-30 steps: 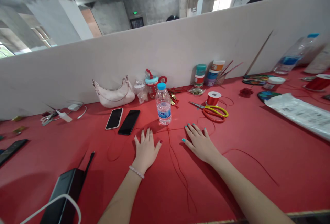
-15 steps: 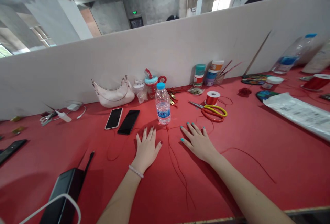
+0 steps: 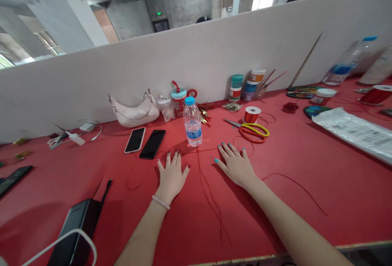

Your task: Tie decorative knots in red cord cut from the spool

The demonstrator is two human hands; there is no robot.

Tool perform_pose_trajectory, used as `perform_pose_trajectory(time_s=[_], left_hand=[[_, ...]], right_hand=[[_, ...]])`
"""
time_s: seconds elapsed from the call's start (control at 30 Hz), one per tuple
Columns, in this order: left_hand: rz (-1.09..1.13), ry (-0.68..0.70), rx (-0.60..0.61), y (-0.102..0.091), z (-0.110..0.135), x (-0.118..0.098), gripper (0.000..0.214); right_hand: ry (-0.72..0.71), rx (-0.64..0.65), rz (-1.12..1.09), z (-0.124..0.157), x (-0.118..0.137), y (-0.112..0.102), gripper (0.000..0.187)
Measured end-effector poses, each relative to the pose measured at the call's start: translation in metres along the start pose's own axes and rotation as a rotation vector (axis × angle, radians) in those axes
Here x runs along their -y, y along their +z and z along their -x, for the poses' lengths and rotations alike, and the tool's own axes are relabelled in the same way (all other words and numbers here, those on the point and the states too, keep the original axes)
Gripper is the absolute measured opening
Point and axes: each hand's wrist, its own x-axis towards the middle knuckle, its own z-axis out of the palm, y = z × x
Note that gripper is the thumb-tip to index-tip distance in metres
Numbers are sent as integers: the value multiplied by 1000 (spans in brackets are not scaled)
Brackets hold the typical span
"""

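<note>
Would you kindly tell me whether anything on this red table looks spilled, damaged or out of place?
Nothing looks spilled or damaged. The water bottle stands upright and capped. Only the loose red cord trails untidily between the flat left hand and right hand, and a large clear bottle leans tilted against the partition at far right.

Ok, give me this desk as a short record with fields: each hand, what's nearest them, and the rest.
Surface: red table
Left hand: flat, palm down, fingers spread, holding nothing
Right hand: flat, palm down, holding nothing
Between hands: loose red cord; contact with either hand unclear
Beyond hands: upright water bottle, cap on
Left of bottle: pale-cased phone beside black phone
Right of bottle: scissors, red ribbon spool
Near left: black power bank
</note>
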Motion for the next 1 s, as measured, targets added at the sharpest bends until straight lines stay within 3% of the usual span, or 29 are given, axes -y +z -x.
perform_pose_trajectory(time_s=[0.27,0.53,0.7,0.8,0.87,1.0], left_hand=[[-18,7,-18,-2,0,-2,56],[40,2,-44,4,-1,1,55],[145,117,-136,-1,1,-8,51],[402,241,-206,-8,6,-19,41],[618,299,-213,-12,10,-28,28],[889,365,-62,-16,18,-42,11]], right_hand=[[42,29,-26,-4,-2,1,59],[-60,-92,-122,-4,-16,-3,29],[-84,-171,-170,-3,-9,-6,23],[-56,-187,-498,0,-2,-7,22],[-55,-116,-809,2,3,-9,24],[-181,97,-1195,5,10,-17,24]])
